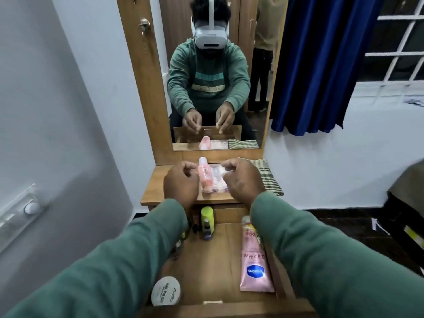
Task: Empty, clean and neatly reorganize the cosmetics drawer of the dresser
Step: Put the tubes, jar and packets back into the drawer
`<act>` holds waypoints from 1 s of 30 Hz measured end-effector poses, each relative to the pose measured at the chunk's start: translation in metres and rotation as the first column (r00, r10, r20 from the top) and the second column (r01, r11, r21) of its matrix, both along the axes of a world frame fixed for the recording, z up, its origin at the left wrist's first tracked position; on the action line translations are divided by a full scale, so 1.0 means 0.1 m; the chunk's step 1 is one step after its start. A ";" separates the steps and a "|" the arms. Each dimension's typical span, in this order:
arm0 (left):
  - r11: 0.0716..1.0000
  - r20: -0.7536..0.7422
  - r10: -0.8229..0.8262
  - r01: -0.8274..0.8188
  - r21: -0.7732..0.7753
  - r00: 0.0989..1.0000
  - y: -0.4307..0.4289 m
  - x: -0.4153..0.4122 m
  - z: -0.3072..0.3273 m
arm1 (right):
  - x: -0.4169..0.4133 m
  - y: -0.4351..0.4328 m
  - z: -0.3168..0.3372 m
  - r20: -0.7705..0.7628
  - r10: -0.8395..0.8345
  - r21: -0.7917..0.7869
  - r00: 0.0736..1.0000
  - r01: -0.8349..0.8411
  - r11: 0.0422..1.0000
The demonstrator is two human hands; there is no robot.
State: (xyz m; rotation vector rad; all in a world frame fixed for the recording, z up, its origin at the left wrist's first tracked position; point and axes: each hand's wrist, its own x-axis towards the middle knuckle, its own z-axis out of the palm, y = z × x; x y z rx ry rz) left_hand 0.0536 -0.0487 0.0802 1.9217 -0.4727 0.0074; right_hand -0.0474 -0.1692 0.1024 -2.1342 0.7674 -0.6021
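Left grip [181,182] and right grip [243,177] hover side by side over the counter [156,187]. Each has its fingers curled in toward the thumb, and I see nothing held inside either one (the mirror [213,65] behind also shows no object in them).

Between the 2 grips lies the pink bottle [205,177], flat on a clear packet [218,182]. Its long axis runs straight away from the person, cap at the far end, so it is about parallel to both forearms. It is just beside the left grip and a little more apart from the right one, so the left looks nearer for taking it. How high the grips are above it I cannot tell.

On the right of the right grip, partly hidden by it, is a folded checked cloth [268,180].

Below the grips and closer to the person is the open drawer [213,260]. It holds a green bottle [207,215] and a small blue bottle [207,232] at its far end, a pink tube [253,260] along its right side, and a round white tin [165,291] at the near left. Whether the drawer is half emptied or half refilled, I cannot judge.
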 end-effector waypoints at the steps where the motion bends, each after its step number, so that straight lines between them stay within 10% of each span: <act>1: 0.999 -0.052 0.031 -0.030 0.014 0.998 -0.01 0.17 -0.03 | 0.11 -0.02 0.02 -0.011 0.004 0.004 1.000 -0.004 1.000; 9: 0.995 -0.255 -0.094 0.082 -0.056 0.962 -0.20 0.45 -0.26 | 0.70 -0.02 -0.10 -0.098 -0.051 0.111 0.994 0.062 0.992; 30: 0.973 -0.009 -0.228 0.228 -0.028 0.974 0.28 -1.17 -0.38 | -1.08 0.51 -0.36 0.155 -0.032 0.207 0.987 -0.001 0.978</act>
